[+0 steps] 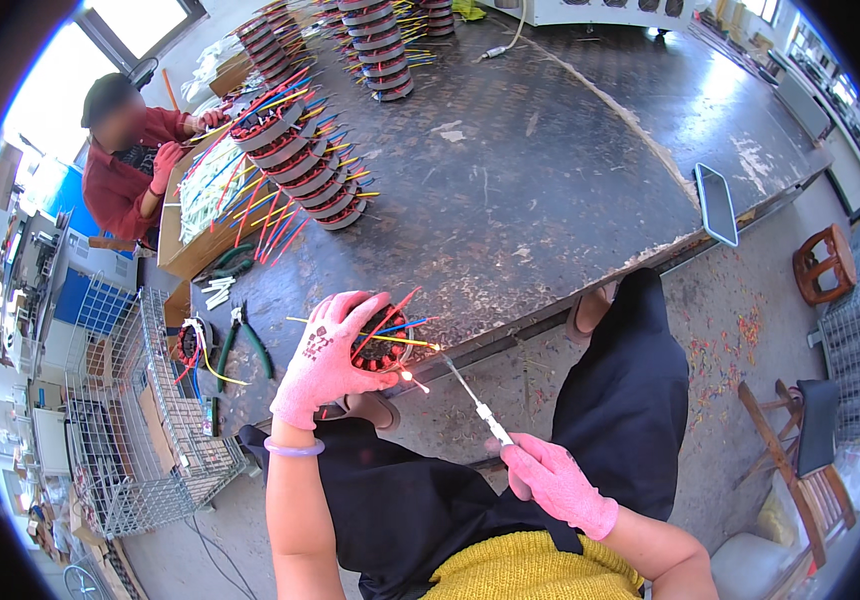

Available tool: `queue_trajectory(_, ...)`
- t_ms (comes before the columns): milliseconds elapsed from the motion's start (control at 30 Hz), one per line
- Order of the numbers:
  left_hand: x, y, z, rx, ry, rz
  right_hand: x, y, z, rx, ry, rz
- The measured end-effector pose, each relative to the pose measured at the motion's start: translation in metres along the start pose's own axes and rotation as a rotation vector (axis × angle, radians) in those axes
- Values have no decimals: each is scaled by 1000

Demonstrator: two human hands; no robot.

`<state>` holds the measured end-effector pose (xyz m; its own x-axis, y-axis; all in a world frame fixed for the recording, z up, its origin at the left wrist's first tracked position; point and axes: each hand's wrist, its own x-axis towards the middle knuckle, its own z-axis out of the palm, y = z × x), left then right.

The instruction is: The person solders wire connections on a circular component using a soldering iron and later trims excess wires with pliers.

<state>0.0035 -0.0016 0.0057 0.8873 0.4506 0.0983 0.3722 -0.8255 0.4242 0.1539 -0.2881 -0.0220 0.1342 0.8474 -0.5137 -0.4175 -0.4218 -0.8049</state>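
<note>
My left hand (pixel 325 350), in a pink glove, is wrapped round a small motor stator (pixel 382 352) at the table's near edge. Red, blue and yellow wires stick out of the stator toward the right. A yellow wire (pixel 400 340) ends in a bright orange spot, and other bright spots show just below it. My right hand (pixel 560 487), also gloved in pink, is closed round a white-handled tool (pixel 491 424) with a thin metal shaft. Its tip points up and left, close to the yellow wire's end; whether they touch I cannot tell.
Green-handled pliers (pixel 253 345) and another wired stator (pixel 191 343) lie left of my hand. Tall stator stacks (pixel 305 165) stand beyond. A co-worker (pixel 128 155) sits at far left behind a cardboard box (pixel 186 258). A phone (pixel 716 204) overhangs the right edge; a wire cart (pixel 140 430) stands left.
</note>
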Motion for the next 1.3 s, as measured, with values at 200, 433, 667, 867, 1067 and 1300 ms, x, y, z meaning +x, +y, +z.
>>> queue_trajectory(200, 0, -1, 2, 10, 3, -7, 0, 0, -2, -61, 2, -8)
queue_trajectory(433, 1, 4, -1, 20, -20, -23, -2, -4, -1, -39, 9, 23)
queue_trajectory(667, 1, 3, 1, 31, 1, -7, 1, 0, 0, -7, 6, 0)
queue_trajectory(867, 0, 3, 1, 36, 12, -8, -1, -2, 0, 10, 6, 8)
queue_trajectory(1067, 2, 3, 2, 19, 14, -9, 0, 0, -2, -37, 8, -12)
queue_trajectory(1300, 1, 5, 1, 24, 2, -24, -2, -6, 0, -34, 19, 9)
